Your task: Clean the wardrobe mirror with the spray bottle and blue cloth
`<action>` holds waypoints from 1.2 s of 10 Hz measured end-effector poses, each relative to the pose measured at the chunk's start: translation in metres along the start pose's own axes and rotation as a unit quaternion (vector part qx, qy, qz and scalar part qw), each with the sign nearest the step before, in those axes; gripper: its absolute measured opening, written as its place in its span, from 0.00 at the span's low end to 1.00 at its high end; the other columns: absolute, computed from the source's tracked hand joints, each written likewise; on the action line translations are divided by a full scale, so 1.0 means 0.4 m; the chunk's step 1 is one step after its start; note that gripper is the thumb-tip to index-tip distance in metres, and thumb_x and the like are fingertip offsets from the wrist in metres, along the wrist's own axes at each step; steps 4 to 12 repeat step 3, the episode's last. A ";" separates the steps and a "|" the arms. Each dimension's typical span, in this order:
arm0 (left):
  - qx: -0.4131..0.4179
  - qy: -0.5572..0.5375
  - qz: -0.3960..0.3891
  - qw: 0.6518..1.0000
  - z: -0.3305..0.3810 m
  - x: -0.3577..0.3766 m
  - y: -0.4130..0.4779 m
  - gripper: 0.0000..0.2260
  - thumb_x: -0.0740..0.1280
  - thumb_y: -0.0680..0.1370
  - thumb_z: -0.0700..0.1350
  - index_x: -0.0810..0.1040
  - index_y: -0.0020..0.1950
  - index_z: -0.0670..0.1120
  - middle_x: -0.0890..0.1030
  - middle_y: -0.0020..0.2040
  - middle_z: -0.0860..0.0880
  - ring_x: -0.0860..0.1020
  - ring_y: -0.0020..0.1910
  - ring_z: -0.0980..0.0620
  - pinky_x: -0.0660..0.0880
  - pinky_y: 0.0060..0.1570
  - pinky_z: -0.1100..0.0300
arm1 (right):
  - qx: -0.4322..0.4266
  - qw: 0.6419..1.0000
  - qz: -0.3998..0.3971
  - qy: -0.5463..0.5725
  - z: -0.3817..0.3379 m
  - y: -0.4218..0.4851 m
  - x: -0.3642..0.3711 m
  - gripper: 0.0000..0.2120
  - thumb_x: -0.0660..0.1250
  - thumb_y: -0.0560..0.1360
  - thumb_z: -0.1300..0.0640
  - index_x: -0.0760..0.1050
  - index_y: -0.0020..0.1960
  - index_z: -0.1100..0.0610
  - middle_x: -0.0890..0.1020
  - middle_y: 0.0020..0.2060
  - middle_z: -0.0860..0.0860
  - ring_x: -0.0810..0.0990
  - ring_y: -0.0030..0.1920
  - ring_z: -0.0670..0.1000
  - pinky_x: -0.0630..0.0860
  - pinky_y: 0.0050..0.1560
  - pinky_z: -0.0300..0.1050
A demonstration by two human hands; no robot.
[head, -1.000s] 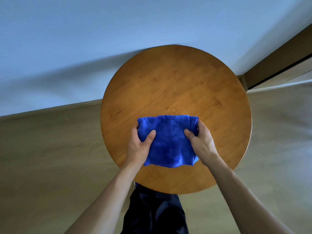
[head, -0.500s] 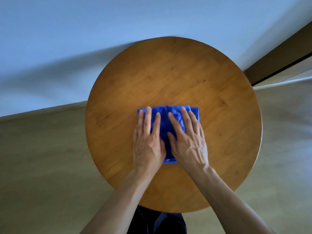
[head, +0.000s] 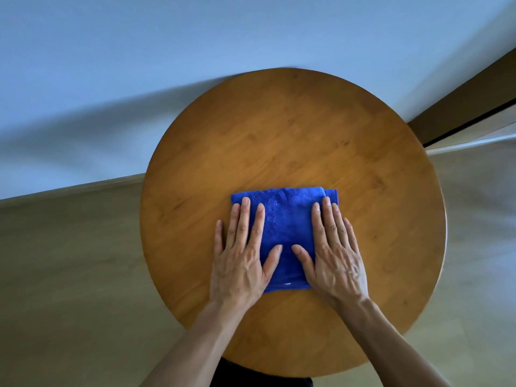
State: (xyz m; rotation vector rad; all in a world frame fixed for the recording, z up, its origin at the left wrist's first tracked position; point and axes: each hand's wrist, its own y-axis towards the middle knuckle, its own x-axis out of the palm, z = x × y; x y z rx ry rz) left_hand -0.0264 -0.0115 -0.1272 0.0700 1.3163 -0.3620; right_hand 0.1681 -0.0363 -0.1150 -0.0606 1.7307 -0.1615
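Pressed flat on the cloth (head: 287, 230), mid frame: left hand (head: 241, 258) at its left edge, right hand (head: 335, 258) at its right. Fingers straight, gripping nothing, both equally near.

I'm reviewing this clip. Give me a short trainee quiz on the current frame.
1. True or false: the left hand and the right hand both lie flat, fingers straight, on the blue cloth.
2. The cloth lies on: A) the floor; B) the round wooden table; C) a chair.
3. Short answer: is a spray bottle in view?

Key: 1 true; 2 B; 3 no.
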 end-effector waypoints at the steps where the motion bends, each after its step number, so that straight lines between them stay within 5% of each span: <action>1: 0.004 0.019 -0.025 1.000 0.002 -0.003 -0.003 0.35 0.48 0.84 0.66 0.42 0.85 0.49 0.41 0.85 0.47 0.43 0.84 0.48 0.51 0.80 0.40 | 0.025 0.999 -0.037 -0.005 -0.013 0.000 -0.005 0.40 0.46 0.80 0.33 0.44 0.82 0.57 0.48 0.81 0.53 0.46 0.81 0.51 0.52 0.79 0.51; 2: -0.001 0.027 -0.062 0.998 0.004 -0.044 0.011 0.36 0.47 0.83 0.66 0.41 0.85 0.50 0.40 0.85 0.46 0.42 0.84 0.47 0.50 0.79 0.38 | 0.004 0.996 -0.084 -0.016 -0.006 0.006 -0.031 0.40 0.41 0.80 0.31 0.40 0.81 0.56 0.43 0.81 0.52 0.44 0.81 0.51 0.50 0.79 0.51; 3: -0.021 0.006 -0.056 0.998 0.051 -0.106 0.002 0.34 0.50 0.82 0.62 0.51 0.85 0.48 0.51 0.85 0.43 0.49 0.83 0.45 0.58 0.76 0.36 | 0.002 0.987 -0.158 0.016 -0.002 0.017 -0.103 0.39 0.40 0.79 0.31 0.36 0.81 0.53 0.37 0.80 0.48 0.38 0.79 0.48 0.46 0.80 0.50; 12: -0.021 0.006 -0.056 0.998 0.051 -0.106 0.002 0.34 0.50 0.82 0.62 0.51 0.85 0.48 0.51 0.85 0.43 0.49 0.83 0.45 0.58 0.76 0.36 | 0.002 0.987 -0.158 0.016 -0.002 0.017 -0.103 0.39 0.40 0.79 0.31 0.36 0.81 0.53 0.37 0.80 0.48 0.38 0.79 0.48 0.46 0.80 0.50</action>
